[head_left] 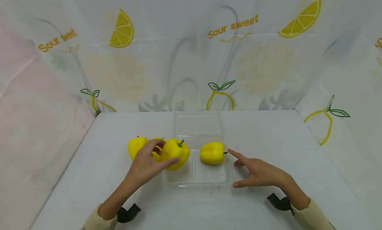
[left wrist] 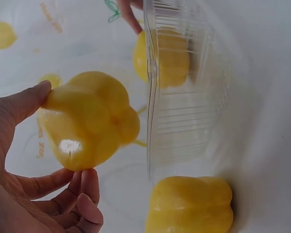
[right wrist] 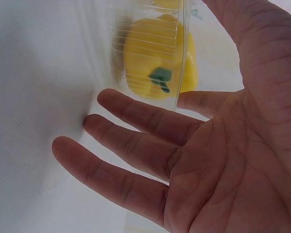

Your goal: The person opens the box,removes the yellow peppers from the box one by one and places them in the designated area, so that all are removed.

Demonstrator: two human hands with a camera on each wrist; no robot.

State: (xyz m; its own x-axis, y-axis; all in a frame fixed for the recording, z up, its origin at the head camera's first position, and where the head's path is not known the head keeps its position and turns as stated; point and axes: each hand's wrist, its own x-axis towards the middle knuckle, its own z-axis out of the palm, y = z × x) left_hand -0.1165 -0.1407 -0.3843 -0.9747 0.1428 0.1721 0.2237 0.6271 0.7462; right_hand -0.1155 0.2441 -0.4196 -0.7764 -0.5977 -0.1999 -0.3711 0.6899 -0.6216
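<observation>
My left hand (head_left: 146,162) pinches a yellow bell pepper (head_left: 174,153) between thumb and fingertips, raised over the left part of a clear plastic clamshell box (head_left: 203,183). In the left wrist view this held pepper (left wrist: 89,119) shows its lobed bottom. A second yellow pepper (head_left: 212,153) lies on its side in the box's right part, its stem pointing right. Just right of the box is my right hand (head_left: 259,172), fingers spread and holding nothing. Its index fingertip is close to that pepper's stem. The right wrist view shows the pepper (right wrist: 150,58) through the box wall.
More yellow peppers (head_left: 137,147) stand on the white table (head_left: 268,134) left of the box, partly hidden behind my left hand. The box's lid (head_left: 198,125) lies folded back at the far side. Lemon-printed cloth (head_left: 191,57) walls the table's back and sides.
</observation>
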